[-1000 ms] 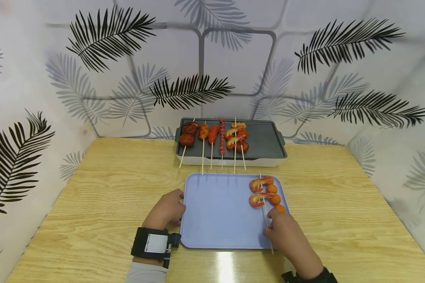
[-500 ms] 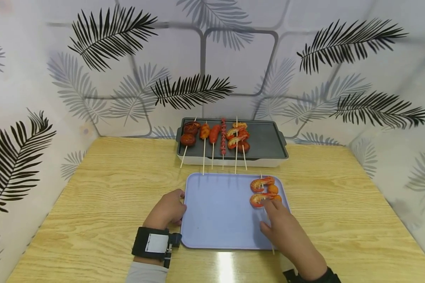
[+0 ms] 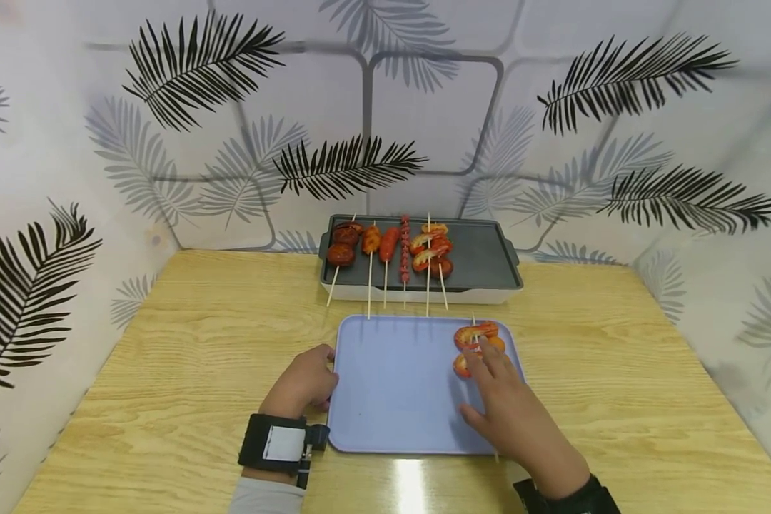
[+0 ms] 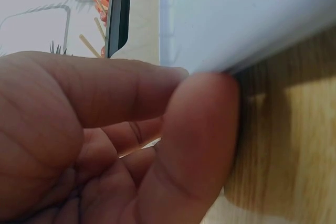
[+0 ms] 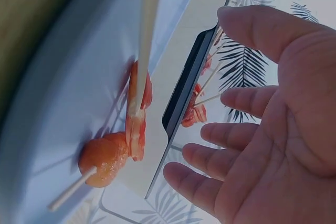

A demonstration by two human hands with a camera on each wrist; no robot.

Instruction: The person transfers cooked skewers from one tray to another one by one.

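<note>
My left hand (image 3: 303, 378) is at the left edge of the pale blue tray (image 3: 392, 392); its thumb and forefinger pinch the rim in the left wrist view. My right hand (image 3: 512, 417) hovers with spread fingers over the tray's right side, holding nothing. Beneath and ahead of it lies a shrimp skewer (image 3: 467, 335) with two shrimp on a wooden stick, partly covered by the fingers. Beside that is a skewer of orange balls (image 5: 105, 158), mostly hidden by the hand in the head view.
Behind the tray stands a dark grill pan (image 3: 482, 250) on a white base. Several skewers lie on its left and middle, among them a red sausage (image 3: 388, 244) and more shrimp (image 3: 429, 246), their sticks jutting toward the tray. All stands on a wood-grain table (image 3: 199, 357).
My right hand has let go of the shrimp skewer's stick, opened its fingers and moved forward over the shrimp. The left hand and tray stay in place.
</note>
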